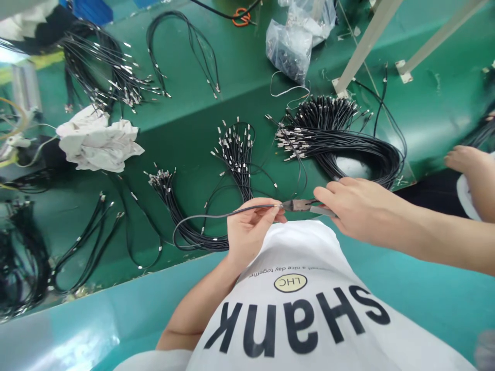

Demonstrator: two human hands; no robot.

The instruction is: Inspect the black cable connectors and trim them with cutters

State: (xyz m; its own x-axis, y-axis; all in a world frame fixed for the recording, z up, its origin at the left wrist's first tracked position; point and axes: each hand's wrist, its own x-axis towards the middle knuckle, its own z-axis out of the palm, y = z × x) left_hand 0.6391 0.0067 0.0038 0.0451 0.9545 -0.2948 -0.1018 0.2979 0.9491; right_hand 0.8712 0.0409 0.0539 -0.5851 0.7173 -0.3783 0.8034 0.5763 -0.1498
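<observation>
My left hand (249,229) pinches the end of a thin black cable (201,219) between thumb and fingers, just above my white shirt. The cable loops away to the left over the green table (185,129). My right hand (358,208) grips a pair of small pliers (303,205), whose jaws meet the cable's tip right beside my left fingertips. Behind my right hand lies a thick bundle of black cables (332,141) with metal terminal ends. A smaller fanned bunch of cables (235,149) sits behind my left hand.
A crumpled white cloth (96,139) lies at the left. More cable bundles (104,67) lie at the back left and front left. Clear plastic bags (296,38) and orange scissors (242,16) sit at the back. Another person's hand (469,162) shows at the right edge.
</observation>
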